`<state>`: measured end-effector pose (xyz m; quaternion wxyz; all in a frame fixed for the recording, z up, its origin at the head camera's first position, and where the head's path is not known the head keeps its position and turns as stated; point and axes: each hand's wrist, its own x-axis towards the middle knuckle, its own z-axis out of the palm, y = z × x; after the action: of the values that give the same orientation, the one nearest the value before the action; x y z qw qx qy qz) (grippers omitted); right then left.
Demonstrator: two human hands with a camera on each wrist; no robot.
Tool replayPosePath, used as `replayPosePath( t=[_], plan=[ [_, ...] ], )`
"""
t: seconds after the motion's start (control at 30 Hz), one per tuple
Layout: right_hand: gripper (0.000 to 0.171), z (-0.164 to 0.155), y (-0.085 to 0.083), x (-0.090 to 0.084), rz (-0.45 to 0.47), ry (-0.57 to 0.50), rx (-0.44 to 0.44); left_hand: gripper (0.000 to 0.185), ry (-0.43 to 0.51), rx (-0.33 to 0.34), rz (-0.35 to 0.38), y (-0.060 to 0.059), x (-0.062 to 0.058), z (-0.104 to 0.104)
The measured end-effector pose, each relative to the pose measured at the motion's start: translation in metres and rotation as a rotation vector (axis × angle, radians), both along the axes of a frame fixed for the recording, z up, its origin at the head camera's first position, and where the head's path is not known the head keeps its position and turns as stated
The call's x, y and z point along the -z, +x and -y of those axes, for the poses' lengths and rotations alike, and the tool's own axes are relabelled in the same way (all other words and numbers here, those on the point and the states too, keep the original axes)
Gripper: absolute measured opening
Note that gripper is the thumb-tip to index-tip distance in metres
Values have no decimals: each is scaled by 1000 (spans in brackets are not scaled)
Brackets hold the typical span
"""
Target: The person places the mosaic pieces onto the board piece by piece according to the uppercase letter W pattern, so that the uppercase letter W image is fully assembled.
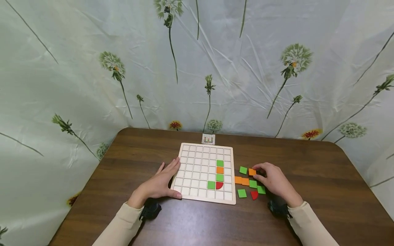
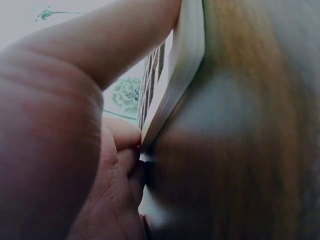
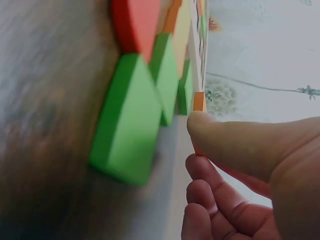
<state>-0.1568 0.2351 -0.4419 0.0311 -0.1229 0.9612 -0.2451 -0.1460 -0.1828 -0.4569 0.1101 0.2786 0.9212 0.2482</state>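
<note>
A pale wooden grid board (image 1: 197, 171) lies on the brown table (image 1: 129, 160). On it sit a column of green (image 1: 220, 163), orange (image 1: 220, 169) and green tiles, plus a green tile (image 1: 211, 185) beside a red quarter-circle (image 1: 219, 185). My left hand (image 1: 166, 179) lies flat against the board's left edge (image 2: 182, 65), thumb along the front corner. My right hand (image 1: 258, 172) pinches an orange square tile (image 1: 252, 172) (image 3: 198, 101) among the loose tiles right of the board; its thumb (image 3: 235, 140) touches that tile.
Loose pieces lie right of the board: green squares (image 1: 243, 169) (image 1: 241, 193) (image 3: 130, 125), two orange squares (image 1: 241, 180) and a red piece (image 1: 254, 194) (image 3: 135, 22). A small pattern card (image 1: 208, 138) sits behind the board. A flowered curtain (image 1: 92, 68) surrounds the table.
</note>
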Motion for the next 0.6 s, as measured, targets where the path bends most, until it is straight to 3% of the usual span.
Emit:
replayPosePath(
  t=[0.33, 0.6],
  plan=[
    [27, 17, 7, -9, -79, -42, -40, 118, 9, 10, -20, -1, -2, -2],
    [28, 39, 13, -15, -86, -83, -72, 118, -3, 2, -22, 1, 0, 1]
  ],
)
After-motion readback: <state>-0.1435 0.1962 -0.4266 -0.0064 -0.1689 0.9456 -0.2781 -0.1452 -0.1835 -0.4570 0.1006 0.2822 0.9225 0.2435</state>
